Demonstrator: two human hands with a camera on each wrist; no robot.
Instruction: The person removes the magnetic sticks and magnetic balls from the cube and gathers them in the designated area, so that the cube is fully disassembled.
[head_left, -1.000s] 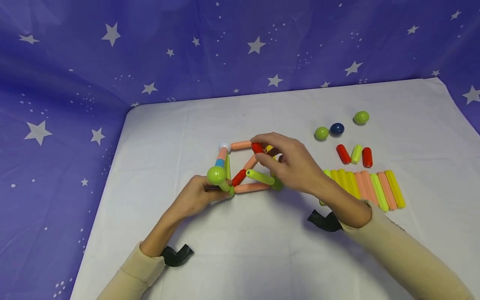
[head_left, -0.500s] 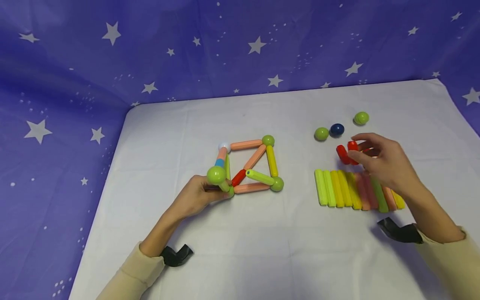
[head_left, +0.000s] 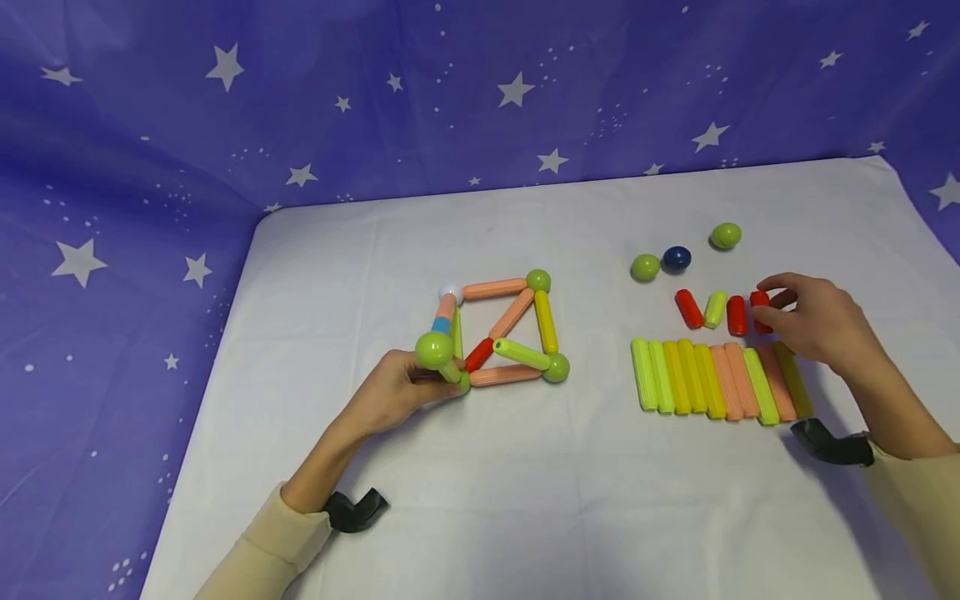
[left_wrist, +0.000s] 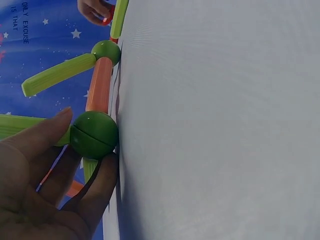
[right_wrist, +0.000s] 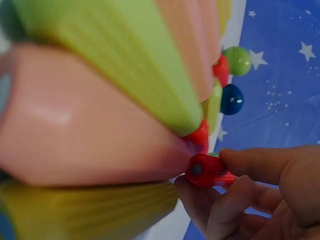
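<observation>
The left hand (head_left: pixel 390 392) grips the near-left corner of a frame of rods and balls; in the left wrist view its fingers hold a green ball (left_wrist: pixel 94 135). One green rod (head_left: pixel 522 354) slants up from the near-right ball (head_left: pixel 556 367). Above the held corner is another green ball (head_left: pixel 433 350), joined by a pink and blue rod. A short red rod (head_left: pixel 479 355) and a pink one form the diagonal. At the right, the right hand (head_left: pixel 821 321) pinches a short red rod (head_left: pixel 761 300) beside another red rod (head_left: pixel 737 316); the right wrist view shows this red rod (right_wrist: pixel 205 170) between thumb and fingers.
A row of long green, yellow and pink rods (head_left: pixel 697 379) lies below the right hand. Left of the pinched rod are a short green rod (head_left: pixel 716 309) and a red one (head_left: pixel 689 309). Behind them sit a blue ball (head_left: pixel 677 259) and two green balls (head_left: pixel 645 267).
The right hand has moved from the frame to the right side, carrying the short red rod to the right end of the short rods. The left hand has stayed at its corner.
</observation>
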